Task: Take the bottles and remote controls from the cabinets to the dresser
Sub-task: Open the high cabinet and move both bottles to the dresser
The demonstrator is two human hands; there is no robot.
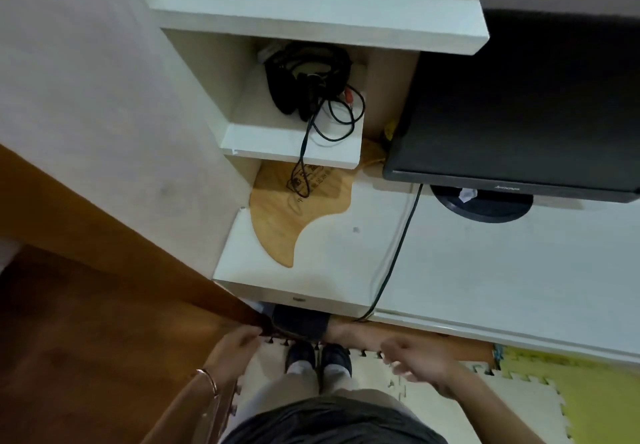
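Down low, left of and well below the monitor (519, 114), the left hand (233, 343) has its fingers curled round the bottom corner of a brown door (114, 242), gripping its edge. A thin bracelet (207, 379) sits on that wrist. The right hand (415, 362) hangs below the monitor, apart from the door. It is blurred, but as far as I can see its fingers are loosely curled and hold nothing.

Where the bottles and remote controls are I cannot tell from this view.

Left of the monitor, a small white shelf (294, 147) carries black headphones (304, 76) with a tangle of thin black cords (341, 114). One cord drops over the shelf's front edge onto a curved wooden board (298, 215), which lies flat below the shelf on the white top (502, 287) that the monitor stands on. A scrap of crumpled white paper (467, 195) rests on the monitor's round base (481, 208). From under the monitor a black cable (394, 253) runs across the white top and over its near edge.

Below that edge, between the two hands, I see a dark object (299, 322) that I cannot identify. Just beneath it the person's dark shoes (318, 360) stand on cream puzzle mats (450, 412). A yellow-green mat (595, 391) lies further right.
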